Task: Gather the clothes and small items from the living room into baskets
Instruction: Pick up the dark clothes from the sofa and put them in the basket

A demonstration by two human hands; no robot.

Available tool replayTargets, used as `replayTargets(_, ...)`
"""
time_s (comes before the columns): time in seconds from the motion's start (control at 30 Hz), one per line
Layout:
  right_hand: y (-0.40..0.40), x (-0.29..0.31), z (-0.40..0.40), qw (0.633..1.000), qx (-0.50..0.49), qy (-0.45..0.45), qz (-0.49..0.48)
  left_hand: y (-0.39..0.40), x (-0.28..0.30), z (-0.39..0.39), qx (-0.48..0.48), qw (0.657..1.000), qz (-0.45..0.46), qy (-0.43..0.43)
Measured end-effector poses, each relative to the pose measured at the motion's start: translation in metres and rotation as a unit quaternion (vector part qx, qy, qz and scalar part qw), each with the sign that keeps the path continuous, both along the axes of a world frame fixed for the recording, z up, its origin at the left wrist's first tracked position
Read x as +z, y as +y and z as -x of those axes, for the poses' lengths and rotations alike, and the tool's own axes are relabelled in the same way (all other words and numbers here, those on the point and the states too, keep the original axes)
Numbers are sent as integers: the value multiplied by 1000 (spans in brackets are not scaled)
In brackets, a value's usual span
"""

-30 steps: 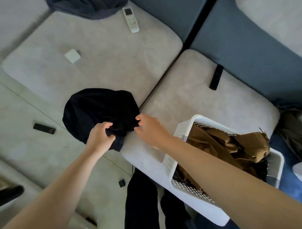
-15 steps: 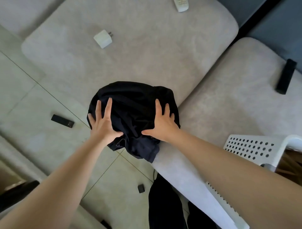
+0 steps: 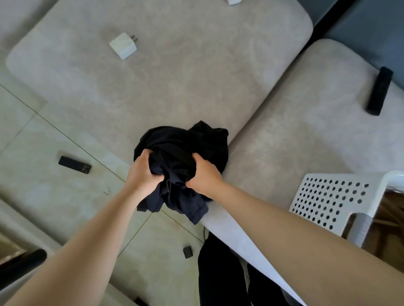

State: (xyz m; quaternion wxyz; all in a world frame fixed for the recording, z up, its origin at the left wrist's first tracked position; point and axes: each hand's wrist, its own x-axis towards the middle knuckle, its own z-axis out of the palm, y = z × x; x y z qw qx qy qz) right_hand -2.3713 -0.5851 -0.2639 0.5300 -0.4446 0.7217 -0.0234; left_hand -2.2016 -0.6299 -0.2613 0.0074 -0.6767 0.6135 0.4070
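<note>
Head view: crumpled black cloth garment (image 3: 185, 157) at grey sofa cushion (image 3: 196, 76) edge, bunched in both fists, left hand (image 3: 143, 174), right hand (image 3: 204, 174); white perforated plastic basket (image 3: 332, 201) near, contents apparently brown fabric.

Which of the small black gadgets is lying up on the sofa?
The long black remote on the right-hand cushion. The other black remote and the tiny black square block lie on the tiled floor.

The white basket (image 3: 328, 203) and white remote (image 3: 234, 1) are cut off by the frame's edges.
</note>
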Motion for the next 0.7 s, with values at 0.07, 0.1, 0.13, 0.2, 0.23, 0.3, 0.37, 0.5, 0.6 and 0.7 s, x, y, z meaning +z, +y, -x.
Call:
replayTargets(0.07,4,12,9,1000,-3,-23,13,8,12,1,13,1000,-15,10)
replayTargets(0.1,6,19,12,999,-3,-34,17,13,18,1,30,999,-23,21)
replayTargets(0.13,8,27,15,999,-4,-42,19,18,23,2,45,998,-29,30)
replayTargets(0.2,14,49,26,999,-4,-45,21,32,39,9,68,996,-21,47)
replayTargets(0.23,18,62,31,999,-1,-45,24,38,49,14,81,995,-12,54)
replayTargets(0.3,25,93,38,998,-1,-44,34,49,73,25,114,991,2,76)
replayTargets(0.37,39,132,51,997,-18,-42,54,64,109,44,153,981,12,118)
replayTargets(0.5,85,218,90,985,-78,-69,135,102,194,93,201,961,45,187)
replayTargets(0.6,121,266,123,976,-102,-61,181,129,243,125,193,955,51,220)
replayTargets(0.7,163,306,162,970,-123,-29,207,159,281,162,153,955,37,250)
